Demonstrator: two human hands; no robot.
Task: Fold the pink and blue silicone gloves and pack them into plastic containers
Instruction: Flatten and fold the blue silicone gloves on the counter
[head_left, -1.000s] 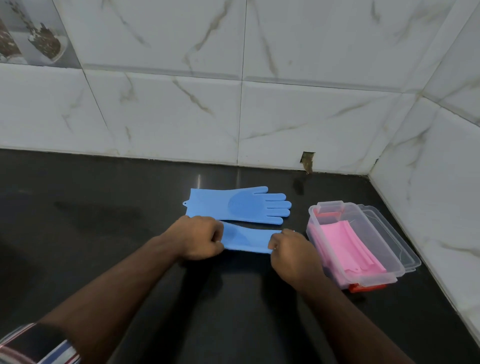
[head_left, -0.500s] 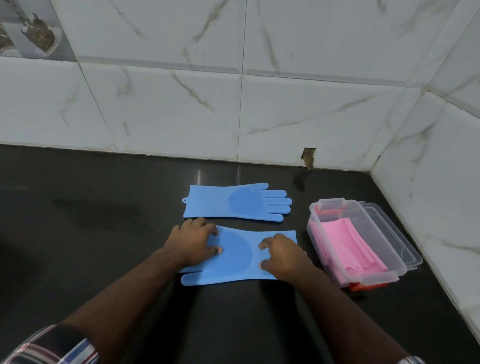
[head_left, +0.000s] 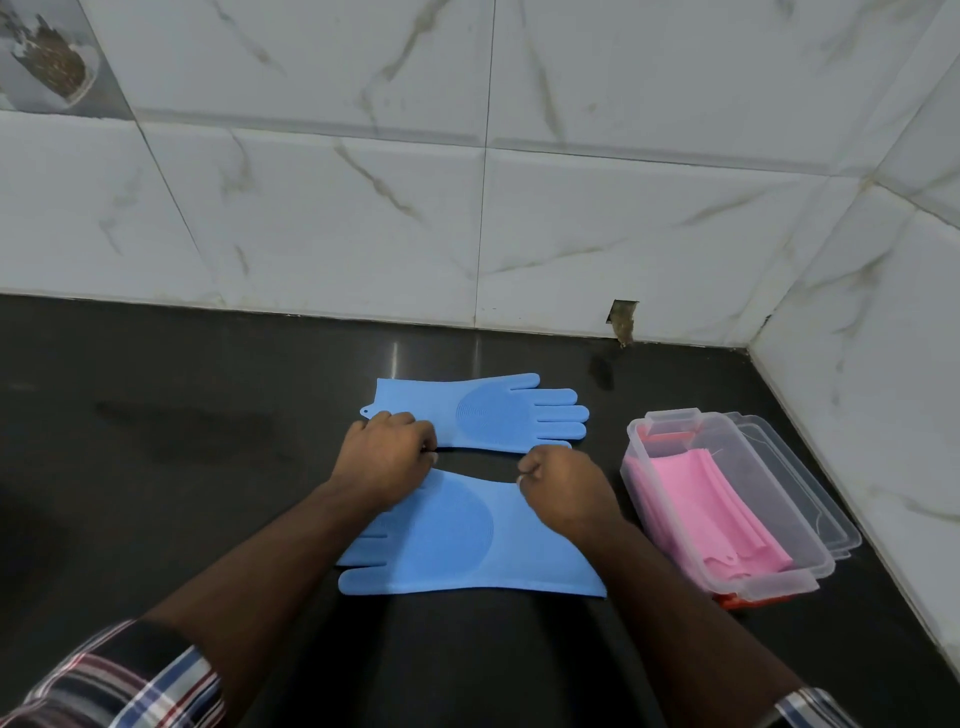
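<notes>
1. The black counter (head_left: 182, 467) carries everything.
2. The near blue glove (head_left: 467, 540) lies flat at centre, fingers pointing to 9 o'clock.
3. The far blue glove (head_left: 483, 410) lies at 12 o'clock of it.
4. The clear container (head_left: 800, 577) at 3 o'clock holds folded pink gloves (head_left: 711, 499).
5. Your left hand (head_left: 384, 462) and right hand (head_left: 566, 493) are curled at the near glove's far edge; whether they pinch it, I cannot tell.

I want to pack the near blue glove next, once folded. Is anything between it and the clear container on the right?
Nothing visible on the counter lies between the near blue glove and the clear container. But that container already holds folded pink gloves, so room inside is uncertain.
</notes>
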